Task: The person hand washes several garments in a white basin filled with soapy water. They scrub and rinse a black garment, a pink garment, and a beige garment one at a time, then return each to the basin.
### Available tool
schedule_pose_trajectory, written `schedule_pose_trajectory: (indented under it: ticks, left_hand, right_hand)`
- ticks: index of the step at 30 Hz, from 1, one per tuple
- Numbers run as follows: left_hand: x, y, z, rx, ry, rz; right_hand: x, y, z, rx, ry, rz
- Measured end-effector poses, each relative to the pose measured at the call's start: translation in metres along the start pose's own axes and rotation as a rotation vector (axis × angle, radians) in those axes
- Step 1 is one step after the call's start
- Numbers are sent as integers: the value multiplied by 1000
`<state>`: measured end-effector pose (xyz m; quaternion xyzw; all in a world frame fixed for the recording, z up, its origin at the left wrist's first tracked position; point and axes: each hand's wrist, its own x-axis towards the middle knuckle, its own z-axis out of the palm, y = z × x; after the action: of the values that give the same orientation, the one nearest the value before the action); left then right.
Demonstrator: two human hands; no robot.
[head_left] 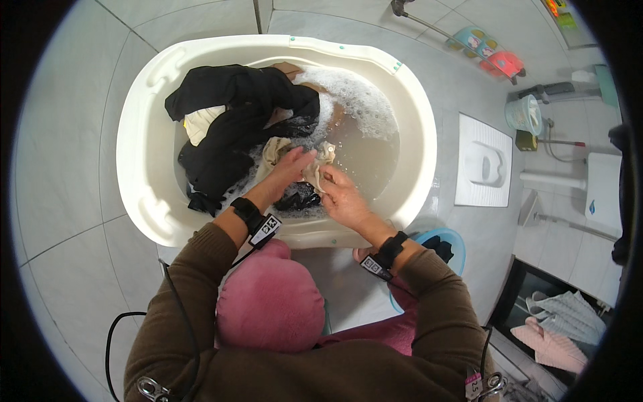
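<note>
A wet beige cloth (313, 175) is stretched between my two hands over the soapy water. My left hand (289, 169) is closed on its left part, and more beige fabric (270, 155) hangs beside the knuckles. From the right, my right hand (345, 197) pinches the cloth's edge between thumb and fingers. Black clothing (231, 110) is heaped in the left half of the white tub (418, 154), partly out of the water. A cream patch of cloth (203, 124) shows among the black. Below my hands, another wet black piece (296, 199) lies in the water.
White foam (365, 104) floats over cloudy water on the tub's right. A blue basin (457, 249) with dark cloth stands by my right forearm. Right of the tub is a squat toilet (483, 161). My pink-clad knee (270, 298) is close to the near rim.
</note>
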<state>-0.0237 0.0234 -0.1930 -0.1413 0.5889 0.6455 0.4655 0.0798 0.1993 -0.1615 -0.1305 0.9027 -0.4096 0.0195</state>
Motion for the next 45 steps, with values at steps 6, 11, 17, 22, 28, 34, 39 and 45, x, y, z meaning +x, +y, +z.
schedule_pose_trajectory:
  ticks: [6, 11, 17, 22, 28, 34, 39, 45]
  left_hand:
    - [-19, -13, -4, 24, -141, -58]
    - [-24, -19, -25, -3, -35, -7]
    - [-40, -18, -27, 418, 15, 130]
    - [-58, 17, -24, 835, -12, 464]
    - [-94, 105, 4, 649, 5, 622]
    - [-112, 142, 40, 368, -121, 818]
    - [-45, 90, 40, 495, -73, 869]
    - [34, -28, 24, 1132, -181, 889]
  right_hand:
    - [1, -12, 22, 31, -252, 124]
    - [19, 26, 18, 458, -177, 422]
    - [53, 49, 20, 11, 170, 149]
    - [73, 52, 10, -147, -405, 215]
    - [66, 14, -103, 249, -49, 307]
    - [62, -39, -182, 343, 418, 163]
    - [45, 0, -165, 207, 601, 299]
    - [11, 88, -49, -376, 106, 361]
